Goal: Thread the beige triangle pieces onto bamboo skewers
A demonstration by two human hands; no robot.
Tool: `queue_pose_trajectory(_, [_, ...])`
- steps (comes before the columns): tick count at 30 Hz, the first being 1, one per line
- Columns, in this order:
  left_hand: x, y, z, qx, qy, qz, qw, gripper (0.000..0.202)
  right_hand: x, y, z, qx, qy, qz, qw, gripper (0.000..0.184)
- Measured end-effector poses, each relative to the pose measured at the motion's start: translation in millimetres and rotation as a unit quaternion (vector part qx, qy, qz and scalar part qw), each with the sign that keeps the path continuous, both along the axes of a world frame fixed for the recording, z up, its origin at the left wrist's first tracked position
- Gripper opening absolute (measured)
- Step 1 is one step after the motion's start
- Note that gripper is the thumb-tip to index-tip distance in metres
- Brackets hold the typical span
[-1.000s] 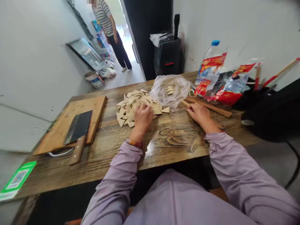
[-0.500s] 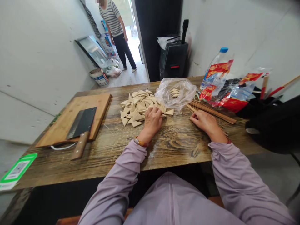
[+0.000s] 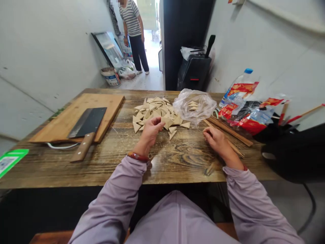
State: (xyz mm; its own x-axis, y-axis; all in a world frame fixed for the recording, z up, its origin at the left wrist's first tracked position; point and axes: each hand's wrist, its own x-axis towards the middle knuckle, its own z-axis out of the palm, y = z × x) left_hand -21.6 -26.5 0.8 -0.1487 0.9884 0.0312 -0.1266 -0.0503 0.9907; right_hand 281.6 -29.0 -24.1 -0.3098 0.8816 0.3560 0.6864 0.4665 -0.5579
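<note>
- Seen from the head camera, a heap of pale tan triangular pieces (image 3: 154,113), thin and flat, perhaps bean curd, lies mid-table on a brown wood-grained tabletop (image 3: 182,162).
- The left hand (image 3: 149,135) sits at the heap's near edge, half-curled, with its fingertips at the pieces; whether it has hold of one cannot be told.
- The right hand (image 3: 218,142) is curled beside thin bamboo sticks (image 3: 228,130), which lie to the right; any stick inside its fingers is hidden.
- The pieces look light and fairly soft, likely to tear at their points, so the broad middle of each seems the better place to take hold. The sticks look stiff but slender.
- A clear plastic bag (image 3: 194,106) holding a few more pieces sits just beyond the heap.
- To the left lie a wooden cutting board (image 3: 109,105) and a black-bladed cleaver (image 3: 87,122); far right stands a plastic bottle with a blue cap (image 3: 240,88).
- Open wood lies between the hands and along the near edge.
- A person in a striped shirt (image 3: 132,20) stands far off by the doorway.
</note>
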Motion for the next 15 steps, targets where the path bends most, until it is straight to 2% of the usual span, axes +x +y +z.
queue_pose_trajectory(3, [1,-1,3.0,-0.001,-0.025,-0.010,1.000,0.024,-28,-5,21.6,-0.075,0.119,0.026,0.990,0.028])
queue_pose_trajectory(5, [2,-3,5.2,-0.004,-0.036,-0.019,0.999,0.026,-51,-7,34.6,-0.178,0.185,0.074,0.964,0.034])
queue_pose_trajectory(7, [3,-4,7.0,-0.012,-0.041,-0.029,0.999,0.028,-74,-7,41.2,-0.257,0.245,0.100,0.930,0.032])
queue_pose_trajectory(9, [3,-6,8.0,-0.019,-0.049,-0.037,0.998,0.029,-91,-5,39.6,-0.293,0.302,0.118,0.899,0.025])
queue_pose_trajectory(11, [3,-7,7.9,-0.022,-0.063,-0.044,0.997,0.030,-100,-4,31.6,-0.300,0.340,0.138,0.880,0.028])
queue_pose_trajectory(13, [3,-8,7.2,-0.027,-0.083,-0.051,0.995,0.030,-101,-5,21.6,-0.306,0.350,0.147,0.873,0.038])
queue_pose_trajectory(15, [4,-8,6.7,-0.038,-0.101,-0.061,0.992,0.030,-98,-7,13.5,-0.302,0.336,0.146,0.880,0.044])
